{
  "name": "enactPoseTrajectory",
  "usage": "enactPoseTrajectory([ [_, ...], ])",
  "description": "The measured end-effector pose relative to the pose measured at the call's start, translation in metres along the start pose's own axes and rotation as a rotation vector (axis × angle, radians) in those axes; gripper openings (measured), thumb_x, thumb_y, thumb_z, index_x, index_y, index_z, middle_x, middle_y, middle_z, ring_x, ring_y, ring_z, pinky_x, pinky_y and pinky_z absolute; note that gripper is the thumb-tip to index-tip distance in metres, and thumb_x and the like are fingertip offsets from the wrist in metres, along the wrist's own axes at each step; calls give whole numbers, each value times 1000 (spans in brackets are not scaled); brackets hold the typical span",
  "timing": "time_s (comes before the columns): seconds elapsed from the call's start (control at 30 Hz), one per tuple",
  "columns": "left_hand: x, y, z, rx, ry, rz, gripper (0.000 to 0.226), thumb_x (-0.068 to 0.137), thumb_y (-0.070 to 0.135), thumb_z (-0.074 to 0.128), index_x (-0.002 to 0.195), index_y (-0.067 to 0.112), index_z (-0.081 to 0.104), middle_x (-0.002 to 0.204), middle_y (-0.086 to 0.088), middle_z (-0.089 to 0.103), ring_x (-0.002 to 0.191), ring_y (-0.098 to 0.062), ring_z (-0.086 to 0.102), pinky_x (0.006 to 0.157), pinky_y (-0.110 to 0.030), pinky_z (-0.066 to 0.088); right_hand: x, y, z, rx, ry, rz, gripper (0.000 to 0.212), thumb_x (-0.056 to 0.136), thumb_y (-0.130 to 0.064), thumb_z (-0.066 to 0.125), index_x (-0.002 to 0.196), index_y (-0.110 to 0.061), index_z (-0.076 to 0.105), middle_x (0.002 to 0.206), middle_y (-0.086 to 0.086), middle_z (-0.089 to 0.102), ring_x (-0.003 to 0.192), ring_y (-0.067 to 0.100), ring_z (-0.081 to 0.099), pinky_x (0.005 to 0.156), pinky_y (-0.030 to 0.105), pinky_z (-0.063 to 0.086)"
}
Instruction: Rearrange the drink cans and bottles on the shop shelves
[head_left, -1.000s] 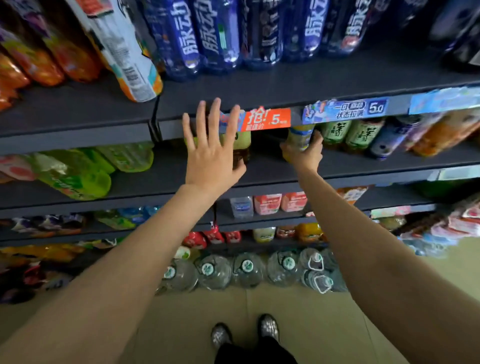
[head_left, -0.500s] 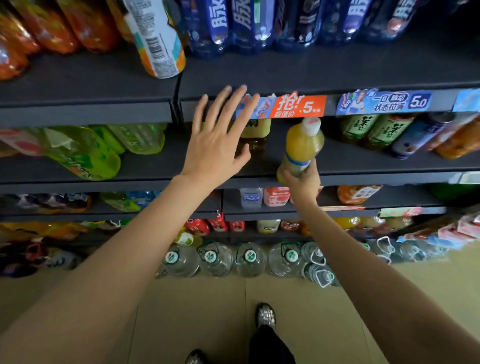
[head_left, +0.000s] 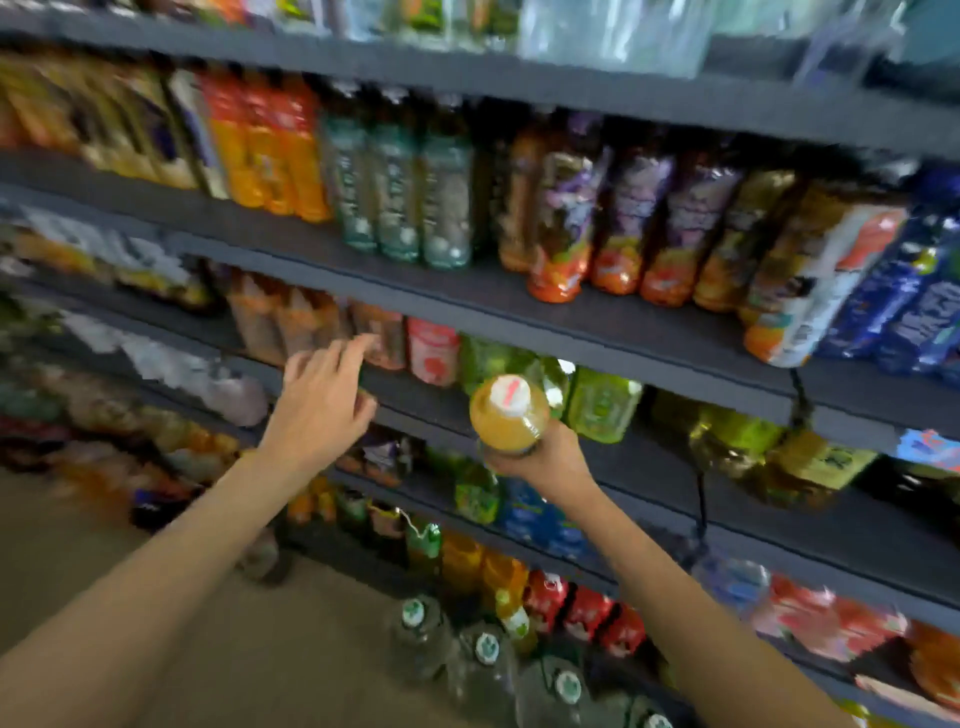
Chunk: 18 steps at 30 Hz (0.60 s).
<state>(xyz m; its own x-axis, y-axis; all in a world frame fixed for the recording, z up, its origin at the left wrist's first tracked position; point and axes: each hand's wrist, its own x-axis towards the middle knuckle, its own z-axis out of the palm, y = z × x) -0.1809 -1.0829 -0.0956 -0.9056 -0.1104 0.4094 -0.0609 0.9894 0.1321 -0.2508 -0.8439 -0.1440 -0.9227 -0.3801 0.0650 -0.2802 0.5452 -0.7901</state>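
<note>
My right hand (head_left: 545, 457) grips the base of a yellow-orange juice bottle (head_left: 509, 413) with a white cap, held out in front of the dark shelves and tipped toward me. My left hand (head_left: 319, 402) reaches with loose, spread fingers toward the edge of the shelf (head_left: 415, 400) that carries orange-brown bottles (head_left: 296, 322) and a pink bottle (head_left: 434, 351). It holds nothing. Green bottles (head_left: 602, 405) stand just behind the held bottle. The picture is blurred by motion.
Above are rows of orange, teal (head_left: 397, 192) and purple-labelled bottles (head_left: 628, 223), with blue bottles (head_left: 904, 291) at the right. Lower shelves hold red cans (head_left: 587, 608) and large water jugs (head_left: 485, 660) near the beige floor (head_left: 260, 649).
The view has swung up and left along the shelves. My right hand has pulled the juice bottle off the shelf and carried it left. My left hand stays stretched toward the shelf.
</note>
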Motion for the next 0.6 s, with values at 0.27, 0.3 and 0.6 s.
enactPoseTrajectory([
  [0.27, 3, -225, -120, -66, 117, -173, 52, 92, 16, 52, 140, 12, 34, 117, -5, 52, 92, -23, 58, 79, -40, 47, 89, -260, 94, 217, 2, -456, 61, 77, -9, 74, 128, -19, 43, 105, -24, 48, 94, -11, 47, 73, -4, 37],
  [0.3, 3, -243, -126, -53, 127, -158, 52, 92, 16, 51, 141, 14, 33, 117, -3, 51, 94, -21, 57, 82, -37, 44, 100, -280, 106, 221, 5, -498, 61, 78, -9, 74, 126, -23, 39, 106, -25, 46, 92, -14, 45, 75, -2, 39],
  [0.6, 41, -441, -142, 146, 155, -204, 47, 90, 17, 53, 135, 9, 41, 122, -10, 50, 113, -32, 47, 88, -42, 36, 233, -397, 266, 250, -32, -595, 79, 78, -20, 74, 142, -13, 30, 136, -4, 47, 121, 8, 44, 98, 19, 39],
])
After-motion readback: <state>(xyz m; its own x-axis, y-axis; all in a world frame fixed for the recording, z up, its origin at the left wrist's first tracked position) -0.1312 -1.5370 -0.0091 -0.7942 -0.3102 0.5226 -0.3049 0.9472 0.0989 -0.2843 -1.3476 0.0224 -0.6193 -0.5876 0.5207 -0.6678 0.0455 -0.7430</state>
